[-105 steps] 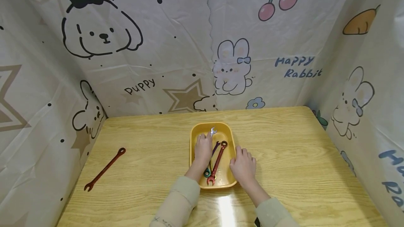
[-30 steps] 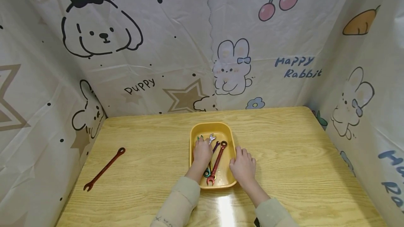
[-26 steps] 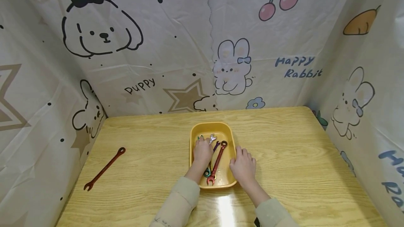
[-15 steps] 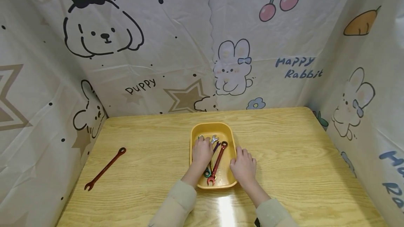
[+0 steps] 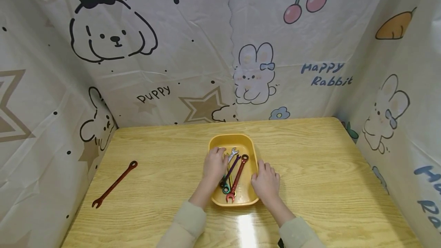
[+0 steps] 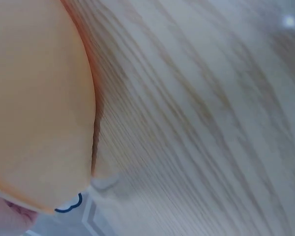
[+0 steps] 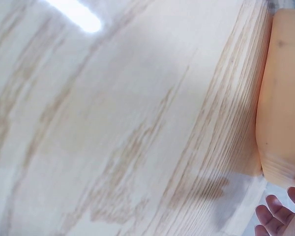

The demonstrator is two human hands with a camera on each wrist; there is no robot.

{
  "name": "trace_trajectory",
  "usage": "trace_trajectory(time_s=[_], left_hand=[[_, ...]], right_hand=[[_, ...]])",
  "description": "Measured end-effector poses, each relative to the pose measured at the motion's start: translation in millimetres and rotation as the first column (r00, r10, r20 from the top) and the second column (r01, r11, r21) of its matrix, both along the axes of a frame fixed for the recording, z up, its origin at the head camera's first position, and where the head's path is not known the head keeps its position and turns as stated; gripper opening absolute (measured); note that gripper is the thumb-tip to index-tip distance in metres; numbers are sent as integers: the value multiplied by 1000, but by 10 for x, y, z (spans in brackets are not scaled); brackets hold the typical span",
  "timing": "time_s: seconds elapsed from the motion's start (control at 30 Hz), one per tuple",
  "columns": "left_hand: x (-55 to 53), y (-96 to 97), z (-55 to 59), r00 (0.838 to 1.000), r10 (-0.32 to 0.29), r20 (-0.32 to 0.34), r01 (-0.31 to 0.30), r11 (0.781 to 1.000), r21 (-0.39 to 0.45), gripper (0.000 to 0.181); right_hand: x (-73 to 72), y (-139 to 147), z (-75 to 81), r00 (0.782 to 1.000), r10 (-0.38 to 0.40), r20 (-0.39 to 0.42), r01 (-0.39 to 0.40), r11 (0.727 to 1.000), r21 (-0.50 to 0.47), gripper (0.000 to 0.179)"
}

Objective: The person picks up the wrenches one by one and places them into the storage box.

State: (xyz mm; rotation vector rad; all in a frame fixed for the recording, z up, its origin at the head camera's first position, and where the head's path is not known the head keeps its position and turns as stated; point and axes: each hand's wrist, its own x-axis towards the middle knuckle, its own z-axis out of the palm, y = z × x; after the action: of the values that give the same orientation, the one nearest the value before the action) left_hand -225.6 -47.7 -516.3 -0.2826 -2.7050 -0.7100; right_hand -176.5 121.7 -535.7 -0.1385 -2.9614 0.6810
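Observation:
A yellow tray (image 5: 253, 200) stands on the table, with several wrenches inside. A red wrench (image 5: 237, 177) lies at the right of the pile, beside a purple wrench (image 5: 232, 167). The open end of a silver wrench (image 5: 234, 151) shows farther back, and a teal ring end (image 5: 226, 189) near the front. My left hand (image 5: 214, 164) is over the tray's left side, fingers bent; I cannot tell what is under them. My right hand (image 5: 267, 181) holds the right rim, thumb over the edge. Its fingers (image 7: 273, 216) show past the tray's side in the right wrist view.
Another red wrench (image 5: 115, 184) lies alone on the left of the wooden table (image 5: 165, 156). Printed cloth (image 5: 193, 60) walls in the table at the back and both sides. A small black object (image 5: 280, 243) shows beside the right sleeve at the front.
My left hand has shifted left within the tray, uncovering more of the purple wrench and a dark ring end. The green tip above its fingers is out of sight. My right hand has stayed put.

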Motion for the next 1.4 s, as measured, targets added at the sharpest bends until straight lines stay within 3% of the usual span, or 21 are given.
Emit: trace_trajectory(time_s=[0.6, 0.9, 1.4], left_hand=[[82, -307, 110, 995, 59, -80, -56, 998, 29, 24], [144, -520, 138, 992, 113, -56, -109, 992, 60, 24], [221, -969, 84, 985, 172, -32, -169, 982, 88, 25]], right_hand=[[2, 6, 18, 1000, 2, 16, -2, 1000, -2, 46], [4, 0, 13, 1000, 3, 0, -3, 1000, -4, 46], [2, 4, -5, 1000, 10, 2, -10, 1000, 0, 44]])
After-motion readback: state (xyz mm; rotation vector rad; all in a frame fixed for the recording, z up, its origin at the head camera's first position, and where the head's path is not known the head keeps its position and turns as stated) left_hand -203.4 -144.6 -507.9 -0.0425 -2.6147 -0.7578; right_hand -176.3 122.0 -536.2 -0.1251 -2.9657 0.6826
